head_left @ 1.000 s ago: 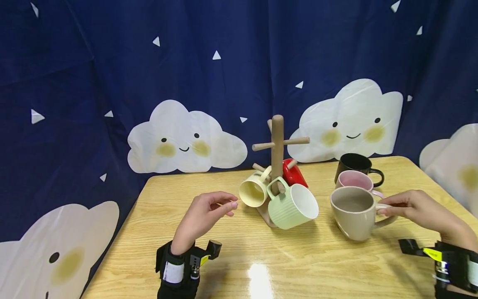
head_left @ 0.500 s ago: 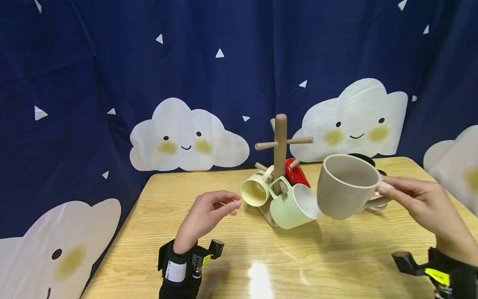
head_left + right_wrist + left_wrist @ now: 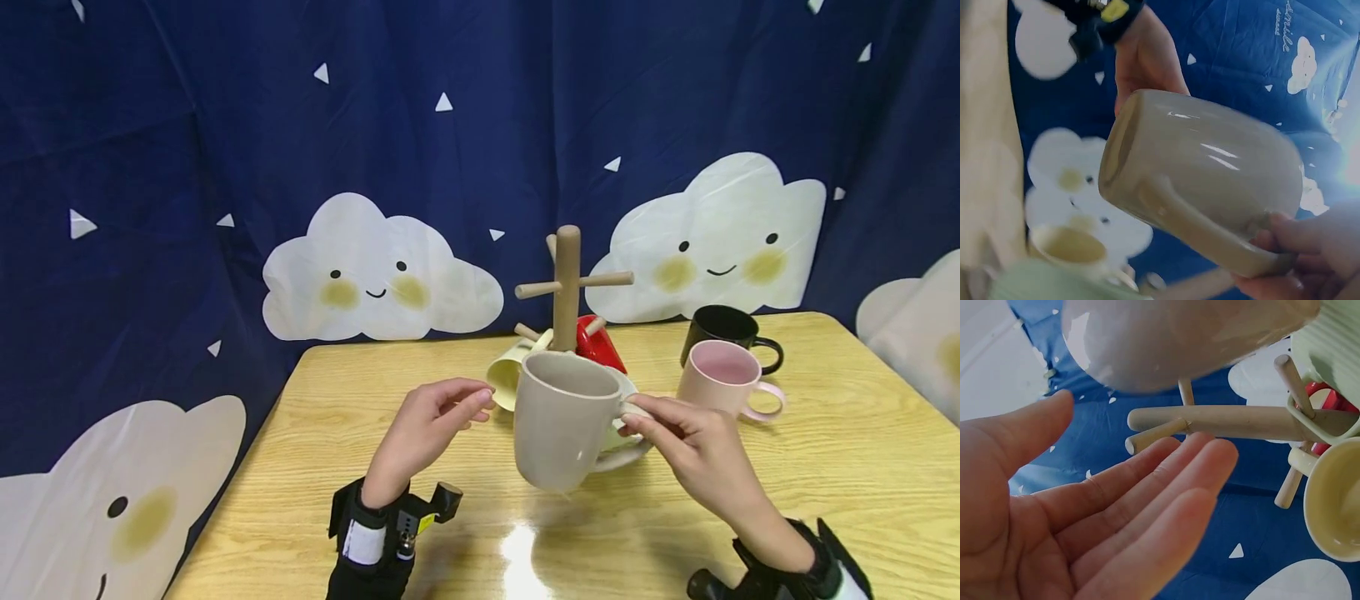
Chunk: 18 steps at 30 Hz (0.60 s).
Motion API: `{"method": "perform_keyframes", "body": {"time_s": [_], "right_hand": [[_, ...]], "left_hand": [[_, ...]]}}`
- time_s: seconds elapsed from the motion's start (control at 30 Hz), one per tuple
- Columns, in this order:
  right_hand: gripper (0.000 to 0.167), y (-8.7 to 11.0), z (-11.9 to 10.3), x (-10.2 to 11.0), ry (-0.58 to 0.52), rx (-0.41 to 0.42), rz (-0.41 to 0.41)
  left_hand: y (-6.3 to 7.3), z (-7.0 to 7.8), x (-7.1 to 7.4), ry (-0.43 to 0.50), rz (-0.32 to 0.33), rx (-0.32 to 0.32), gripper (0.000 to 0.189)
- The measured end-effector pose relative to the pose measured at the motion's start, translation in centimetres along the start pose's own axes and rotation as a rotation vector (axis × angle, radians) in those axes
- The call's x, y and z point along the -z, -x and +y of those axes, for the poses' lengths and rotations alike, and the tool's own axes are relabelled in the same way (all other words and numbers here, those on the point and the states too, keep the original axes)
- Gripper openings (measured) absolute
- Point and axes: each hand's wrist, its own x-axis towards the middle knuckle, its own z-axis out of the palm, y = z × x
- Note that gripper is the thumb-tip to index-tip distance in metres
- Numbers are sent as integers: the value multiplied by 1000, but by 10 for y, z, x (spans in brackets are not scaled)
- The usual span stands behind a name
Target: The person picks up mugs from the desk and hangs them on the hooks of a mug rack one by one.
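My right hand (image 3: 701, 454) pinches the handle of a beige mug (image 3: 562, 421) between thumb and fingers. The mug is held up in front of a wooden mug tree (image 3: 567, 287), its mouth facing up. Beside the mug's left side, my left hand (image 3: 431, 429) has its fingers extended and holds nothing; in the left wrist view its palm (image 3: 1041, 550) lies below the mug's body (image 3: 1172, 344). On the tree's lower pegs hang a cream mug (image 3: 506, 375), a red mug (image 3: 600, 343) and a pale green mug (image 3: 1335, 356), the last mostly hidden behind the beige mug in the head view.
A pink mug (image 3: 720, 375) and a black mug (image 3: 723, 327) stand at the right of the wooden table (image 3: 360, 375). The tree's upper pegs (image 3: 609, 279) carry no mugs. A dark blue curtain (image 3: 480, 150) with cloud prints hangs behind.
The right hand has lifted the beige mug off the table and carried it left to the front of the mug tree. The pink mug has come into fuller view. The left hand has barely shifted.
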Motion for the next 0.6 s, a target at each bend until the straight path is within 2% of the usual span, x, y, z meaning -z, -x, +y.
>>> {"method": "perform_keyframes", "body": {"time_s": [0.17, 0.27, 0.37, 0.5, 0.6], "right_hand": [[19, 2, 4, -4, -227, -233, -232], [25, 2, 7, -5, -337, -309, -300], [26, 2, 7, -5, -344, -328, -302], [23, 2, 5, -7, -269, -313, -252], [21, 2, 3, -9, -245, -290, -214]], "left_hand": [[-1, 3, -6, 54, -60, 27, 46], [-1, 4, -10, 85, -95, 18, 58], [0, 6, -18, 199, -124, 19, 80], [0, 9, -30, 357, -149, 93, 102], [-2, 10, -39, 382, -148, 144, 107]]}}
